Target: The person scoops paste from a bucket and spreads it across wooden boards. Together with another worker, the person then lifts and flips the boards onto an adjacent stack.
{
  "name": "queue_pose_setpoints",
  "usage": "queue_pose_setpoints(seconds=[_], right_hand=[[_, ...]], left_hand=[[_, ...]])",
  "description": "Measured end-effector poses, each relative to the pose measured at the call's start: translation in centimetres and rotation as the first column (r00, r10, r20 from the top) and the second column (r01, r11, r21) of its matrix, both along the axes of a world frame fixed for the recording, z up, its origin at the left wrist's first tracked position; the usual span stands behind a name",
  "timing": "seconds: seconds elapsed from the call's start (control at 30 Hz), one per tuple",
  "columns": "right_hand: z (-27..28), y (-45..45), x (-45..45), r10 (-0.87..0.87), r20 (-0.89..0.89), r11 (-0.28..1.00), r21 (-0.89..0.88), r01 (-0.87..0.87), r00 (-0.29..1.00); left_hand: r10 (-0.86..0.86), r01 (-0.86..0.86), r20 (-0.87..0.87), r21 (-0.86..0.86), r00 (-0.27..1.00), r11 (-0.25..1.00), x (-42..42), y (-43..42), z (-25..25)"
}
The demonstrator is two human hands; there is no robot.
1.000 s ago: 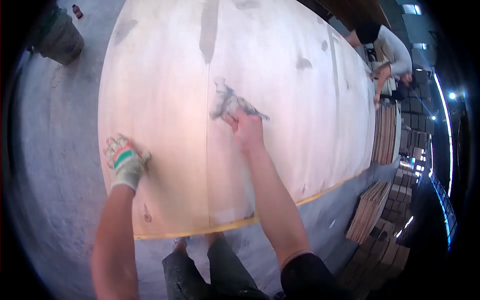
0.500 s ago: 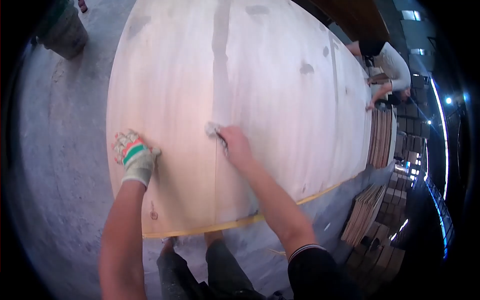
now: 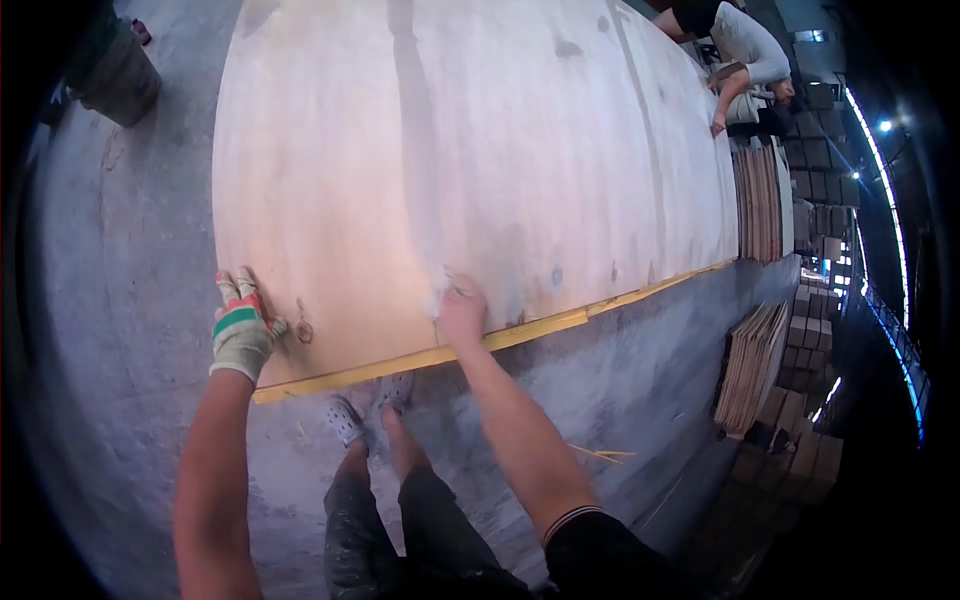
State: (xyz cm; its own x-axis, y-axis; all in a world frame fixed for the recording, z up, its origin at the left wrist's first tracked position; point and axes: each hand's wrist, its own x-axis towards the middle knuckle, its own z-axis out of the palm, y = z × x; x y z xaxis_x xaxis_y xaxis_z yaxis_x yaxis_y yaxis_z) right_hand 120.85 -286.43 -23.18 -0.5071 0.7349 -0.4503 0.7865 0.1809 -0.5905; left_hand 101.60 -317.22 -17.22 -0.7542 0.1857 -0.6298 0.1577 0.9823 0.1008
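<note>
My left hand (image 3: 241,325), in a knitted glove with green and red bands, lies flat with fingers apart near the left edge of a pale wood sheet (image 3: 320,190). A dark knot (image 3: 304,330) shows beside it. My bare right hand (image 3: 463,312) is closed around a putty knife (image 3: 437,298) with whitish-grey paste at its blade; motion blurs the tool. The blade is at the sheet surface, by the lower end of a grey filler strip (image 3: 412,110) along a seam. Yellow edging (image 3: 400,363) runs along the sheet's near side.
A dirty bucket (image 3: 122,75) stands on the concrete floor (image 3: 120,270) at upper left. A co-worker (image 3: 750,50) bends over the sheet's far right side. Stacks of boards (image 3: 758,205) and thin panels (image 3: 752,365) stand at right. Yellow scraps (image 3: 602,455) lie on the floor.
My right hand has drawn the putty knife toward the near edge, and grey filler now covers more of the seam. My left hand has slid nearer too. The view has shifted, showing my shoes.
</note>
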Motion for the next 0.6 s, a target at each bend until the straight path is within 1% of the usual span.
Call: queue_pose_setpoints(seconds=[0.03,0.07,0.1,0.17,0.2,0.27,0.3,0.33,0.37,0.4,0.43,0.5,0.53,0.57,0.6], right_hand=[[2.1,-0.8,-1.2,0.317,-0.023,0.919,0.255,-0.301,0.948],[2.7,-1.6,-0.6,0.595,0.041,0.697,0.471,-0.541,0.803],[1.6,-2.3,2.5,0.582,0.057,0.713,0.445,-0.542,0.811],[-0.1,-3.3,7.7,0.719,0.019,0.611,0.461,-0.644,0.695],[0.4,-5.0,8.4,0.720,0.017,0.614,0.450,-0.648,0.694],[2.2,-8.2,7.8,0.625,-0.107,0.745,0.377,-0.550,0.773],[1.9,-7.4,7.0,0.626,-0.116,0.745,0.381,-0.547,0.771],[1.2,-6.3,6.0,0.576,-0.054,0.766,0.384,-0.516,0.815],[2.1,-5.1,3.9,0.411,-0.218,0.893,0.290,-0.343,0.885],[3.1,-3.9,1.7,0.215,-0.384,0.972,0.176,-0.157,0.898],[1.6,-1.1,0.0,0.300,-0.049,0.952,0.086,-0.295,0.953],[0.3,0.6,-4.3,0.343,0.056,0.909,0.231,-0.347,0.938],[1.0,-0.1,-6.9,0.328,-0.196,0.850,0.489,-0.198,0.924],[1.6,-0.2,-6.7,0.319,-0.187,0.853,0.483,-0.196,0.929],[2.3,-0.1,-5.2,0.536,-0.113,0.780,0.444,-0.441,0.836]], left_hand=[[-0.002,0.003,-0.029,0.015,1.000,1.000,0.3,-0.1,-1.1],[-0.011,0.011,-0.002,0.001,1.000,1.000,0.9,-0.1,-1.4],[0.004,-0.004,0.008,0.005,1.000,1.000,0.9,-0.1,-1.3],[0.038,-0.038,-0.001,0.013,0.999,0.999,0.2,0.3,-1.7],[0.043,-0.043,-0.003,-0.005,0.999,0.999,0.2,0.3,-1.8],[0.044,-0.044,-0.015,-0.022,0.999,0.999,0.3,0.3,-2.3],[0.020,-0.021,-0.038,-0.027,0.999,0.999,0.4,-0.1,-3.1],[-0.006,0.005,-0.054,-0.033,0.999,0.999,0.4,-0.5,-4.2],[-0.007,0.005,-0.058,-0.034,0.998,0.999,0.0,0.0,-3.9],[0.015,-0.016,-0.031,-0.048,0.999,0.999,-0.3,0.5,-3.4],[0.043,-0.043,0.003,-0.070,0.999,0.997,0.0,0.6,-2.9],[0.061,-0.059,0.024,-0.086,0.998,0.995,0.7,0.6,-2.1],[0.059,-0.057,0.020,-0.079,0.998,0.995,-0.1,0.9,-2.2],[0.050,-0.047,0.032,-0.084,0.998,0.995,-0.2,0.8,-2.4],[0.036,-0.035,0.005,-0.048,0.999,0.998,0.2,0.3,-2.6]])
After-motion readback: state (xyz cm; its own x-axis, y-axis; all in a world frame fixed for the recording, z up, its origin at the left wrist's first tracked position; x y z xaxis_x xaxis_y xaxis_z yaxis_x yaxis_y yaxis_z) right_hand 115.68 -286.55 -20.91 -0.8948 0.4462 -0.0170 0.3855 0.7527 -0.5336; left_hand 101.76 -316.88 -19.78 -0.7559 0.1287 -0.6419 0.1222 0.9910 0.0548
